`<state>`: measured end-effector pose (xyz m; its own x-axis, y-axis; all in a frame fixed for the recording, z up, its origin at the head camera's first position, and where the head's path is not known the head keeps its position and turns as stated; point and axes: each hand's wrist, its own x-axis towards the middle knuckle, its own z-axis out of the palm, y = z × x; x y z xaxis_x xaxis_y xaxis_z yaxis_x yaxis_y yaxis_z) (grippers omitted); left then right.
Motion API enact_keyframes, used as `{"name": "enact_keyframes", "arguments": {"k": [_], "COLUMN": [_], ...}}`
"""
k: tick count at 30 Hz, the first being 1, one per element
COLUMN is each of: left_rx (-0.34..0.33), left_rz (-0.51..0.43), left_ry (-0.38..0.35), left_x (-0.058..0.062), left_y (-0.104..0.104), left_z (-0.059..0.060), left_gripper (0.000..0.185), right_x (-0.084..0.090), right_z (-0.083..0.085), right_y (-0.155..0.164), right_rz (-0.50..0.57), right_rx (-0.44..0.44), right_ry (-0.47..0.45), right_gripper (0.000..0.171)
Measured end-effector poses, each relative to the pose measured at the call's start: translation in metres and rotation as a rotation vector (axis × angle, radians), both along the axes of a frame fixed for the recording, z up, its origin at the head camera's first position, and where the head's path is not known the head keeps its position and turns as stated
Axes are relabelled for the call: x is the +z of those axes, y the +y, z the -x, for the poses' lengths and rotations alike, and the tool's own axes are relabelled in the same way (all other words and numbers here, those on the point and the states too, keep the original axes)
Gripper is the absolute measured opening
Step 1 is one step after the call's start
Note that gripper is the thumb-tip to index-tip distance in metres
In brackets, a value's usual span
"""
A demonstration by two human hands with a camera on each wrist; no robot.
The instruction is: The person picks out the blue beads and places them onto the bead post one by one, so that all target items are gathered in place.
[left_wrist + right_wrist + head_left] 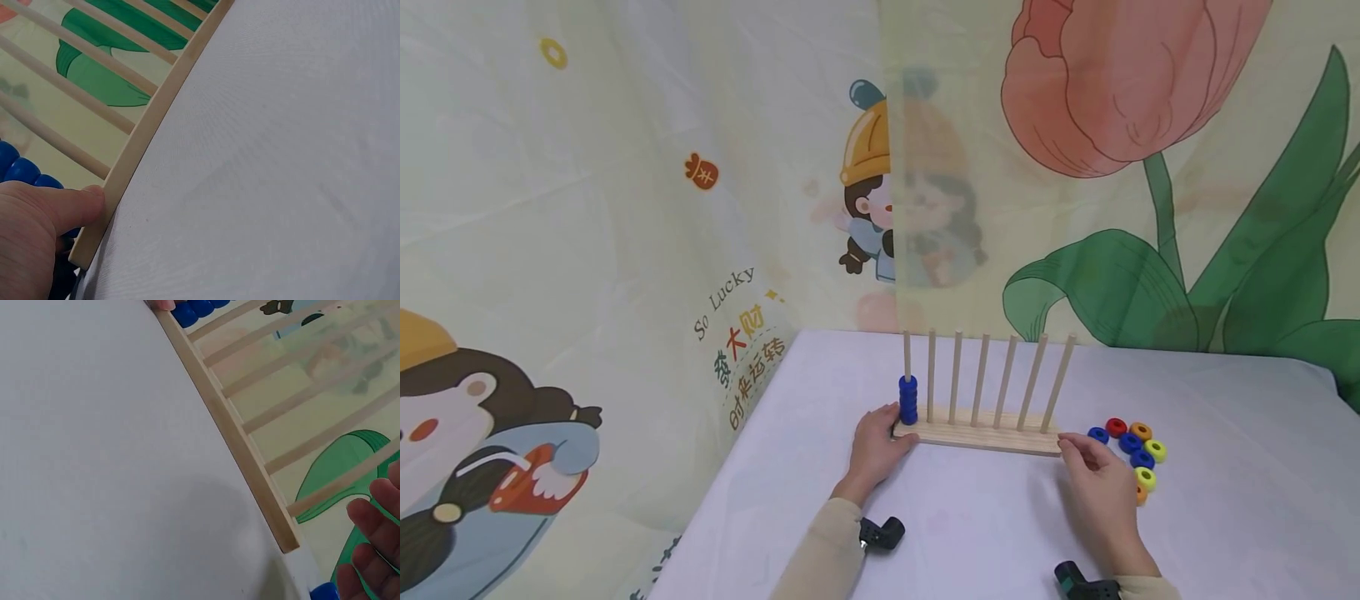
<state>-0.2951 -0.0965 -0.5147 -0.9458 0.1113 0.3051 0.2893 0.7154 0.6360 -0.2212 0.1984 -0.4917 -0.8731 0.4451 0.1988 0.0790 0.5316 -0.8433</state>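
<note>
Beige sleeves point(822, 552) nearest, my left hand point(872, 450) grips the pegged wooden rack point(988, 437) on the white table point(970, 533) — it should feel light and stiff, best held by its base ends — while my right hand point(1102, 487) curls loosely beside it, seemingly empty.

Open in front, blocked behind
White cloth point(985, 517) between left hand point(874, 447) and right hand point(1097, 487) gives passage; beyond, seven pegs point(981, 379) bar the way — loose rings point(1142, 461) lie beside the right hand.
</note>
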Motion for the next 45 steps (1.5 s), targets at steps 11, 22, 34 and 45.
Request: {"name": "enact_keyframes", "arguments": {"k": [11,22,34,45], "left_rx": [0.004,0.005,0.002,0.008], "left_rz": [0.011,0.008,0.015,0.004], "left_ry": [0.034,0.012,0.018,-0.011], "left_x": [0.0,-0.001,-0.002,0.0], "left_y": [0.002,0.001,0.001,0.002], "left_z": [-0.001,0.0,0.001,0.0], "left_gripper": [0.058,0.059,0.059,0.059], "right_x": [0.005,0.006,-0.002,-0.009], "right_z": [-0.004,-0.003,0.001,0.004], "right_y": [0.033,0.055,0.066,0.064], "right_rz": [-0.073,0.007,-0.059,-0.112], "right_rx": [-0.185,-0.276,-0.284,-0.259], "right_ry": [0.147,0.028,-0.166,-0.215], "right_gripper": [0.026,0.039,0.047,0.045]}}
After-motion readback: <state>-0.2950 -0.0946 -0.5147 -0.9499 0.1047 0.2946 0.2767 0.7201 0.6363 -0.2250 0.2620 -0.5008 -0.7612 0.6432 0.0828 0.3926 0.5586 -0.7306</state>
